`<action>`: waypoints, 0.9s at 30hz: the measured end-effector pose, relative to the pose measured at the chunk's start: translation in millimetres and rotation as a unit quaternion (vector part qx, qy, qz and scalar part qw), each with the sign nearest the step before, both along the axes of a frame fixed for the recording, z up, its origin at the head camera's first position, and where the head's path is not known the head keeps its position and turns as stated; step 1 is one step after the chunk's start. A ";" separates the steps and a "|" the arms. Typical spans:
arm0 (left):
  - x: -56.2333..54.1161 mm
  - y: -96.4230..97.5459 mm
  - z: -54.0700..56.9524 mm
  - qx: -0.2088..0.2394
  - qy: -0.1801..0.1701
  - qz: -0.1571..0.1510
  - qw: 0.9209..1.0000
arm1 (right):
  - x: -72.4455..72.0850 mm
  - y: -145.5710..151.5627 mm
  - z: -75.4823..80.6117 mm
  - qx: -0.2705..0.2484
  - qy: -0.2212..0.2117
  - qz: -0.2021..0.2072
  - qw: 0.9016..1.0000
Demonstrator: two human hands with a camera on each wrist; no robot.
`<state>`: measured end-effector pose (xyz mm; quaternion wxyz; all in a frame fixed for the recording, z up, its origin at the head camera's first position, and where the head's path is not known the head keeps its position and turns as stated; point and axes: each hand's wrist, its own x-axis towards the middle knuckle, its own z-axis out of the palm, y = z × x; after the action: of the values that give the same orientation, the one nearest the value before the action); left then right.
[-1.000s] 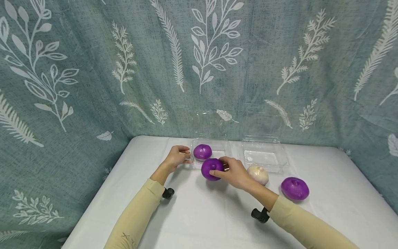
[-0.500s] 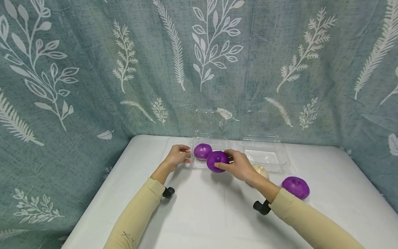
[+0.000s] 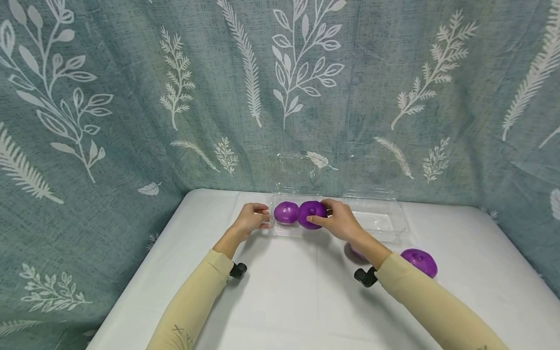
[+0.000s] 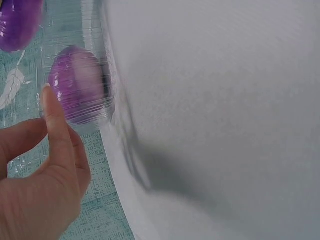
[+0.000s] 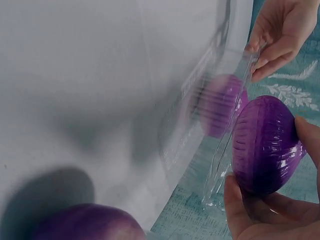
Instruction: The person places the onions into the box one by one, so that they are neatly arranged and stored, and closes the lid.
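My right hand grips a purple onion over the right half of a clear plastic clamshell container. In the right wrist view the held onion sits between thumb and fingers, above the container's rim. My left hand pinches the container's left edge; the left wrist view shows those fingers at the clear wall. Inside, on the left, lies another purple onion. Its lid stands raised at the back, faint against the curtain.
A second clear container, lid up, stands right of the first. One more purple onion lies on the white table at the right. Another onion is mostly hidden behind my right forearm. A patterned curtain hangs behind.
My right hand has carried the purple onion back and slightly right, from in front of the container to over its right half. My left hand has stayed at the container's edge.
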<state>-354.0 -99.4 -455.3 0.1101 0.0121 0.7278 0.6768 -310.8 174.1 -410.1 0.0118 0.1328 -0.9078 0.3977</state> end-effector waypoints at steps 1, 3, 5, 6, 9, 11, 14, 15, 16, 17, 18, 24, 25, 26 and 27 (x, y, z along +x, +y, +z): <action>0.1 0.1 0.0 -0.001 0.001 0.001 1.000 | -2.2 0.2 -0.4 0.003 0.004 -0.001 1.000; 0.0 0.6 0.0 -0.001 0.003 0.003 1.000 | -6.1 0.3 -1.2 0.009 0.009 -0.001 1.000; -0.1 0.7 -0.5 0.001 0.004 0.005 1.000 | -9.5 0.4 -2.8 0.017 0.015 -0.002 1.000; -0.4 0.6 -1.2 0.002 0.006 0.006 1.000 | -11.1 0.5 -3.9 0.021 0.018 -0.003 1.000; -0.5 0.5 -2.2 0.007 0.007 0.007 1.000 | -14.8 0.2 -7.8 0.033 0.027 -0.005 0.999; -0.3 0.4 -2.7 0.008 0.006 0.007 1.000 | -16.6 -0.5 -10.5 0.039 0.031 -0.005 0.999; 0.6 0.7 -2.4 0.008 0.004 0.006 1.000 | -18.6 -2.7 -13.4 0.042 0.033 -0.002 0.999; 0.9 0.9 -2.1 0.007 0.004 0.006 1.000 | -19.4 -3.5 -14.3 0.043 0.034 -0.001 0.999; 0.6 1.0 -2.1 0.008 0.003 0.006 1.000 | -20.6 -4.2 -15.1 0.044 0.035 0.002 0.998; 0.5 1.2 -1.7 0.008 0.004 0.006 1.000 | -21.7 -5.0 -15.9 0.046 0.037 0.002 0.998; 0.2 1.2 -1.5 0.008 0.005 0.007 1.000 | -23.0 -5.7 -16.9 0.047 0.038 0.005 0.998; 0.2 1.5 -1.1 0.008 0.005 0.008 1.000 | -29.7 -9.8 -23.9 0.069 0.047 0.012 0.996; 0.5 1.5 -1.2 0.008 0.005 0.008 1.000 | -30.4 -10.5 -24.8 0.073 0.049 0.012 0.996; 0.9 1.4 -1.0 0.008 0.005 0.008 1.000 | -31.2 -11.0 -25.6 0.077 0.053 0.013 0.996; 1.2 1.4 -0.9 0.009 0.006 0.008 1.000 | -31.8 -11.4 -26.2 0.081 0.056 0.012 0.995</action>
<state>-352.8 -98.0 -456.2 0.1001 0.0112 0.7227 0.6837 -342.6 162.7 -436.2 0.0470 0.1658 -0.9334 0.3148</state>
